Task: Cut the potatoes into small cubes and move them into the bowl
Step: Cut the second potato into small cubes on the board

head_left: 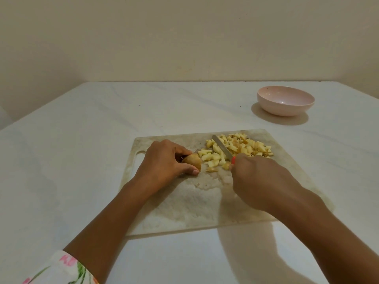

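Two things are in my hands, both over a pale, translucent plastic cutting board (184,201) with rounded corners, a slot handle at its left end and a scuffed, cloudy, wet-looking surface. My left hand (164,160) grasps the remaining potato piece (192,160), a rounded end with dull brown skin, thumb on its near side and fingers curled over the top, pressing it down on the board. My right hand (256,181) is wrapped around a small knife (222,147); only a bit of its orange-red handle shows at my knuckles, and the narrow grey blade slants away to the left, lying across the potato cubes (242,148). Those cubes are pale yellow and blocky, some with tan skin on one face, heaped loosely on the far right part of the board, with a few strays trailing toward the piece I hold. A thin scrap of peel lies just beside that piece.

Well apart from the board, on the far right of the desk (82,140), stands a shallow, round, glossy pink bowl (285,100); I see no potato in it. The desk is white, smooth and faintly veined like marble. Behind it rises a plain cream wall (184,37). A white floral sleeve (61,269) covers my left upper arm
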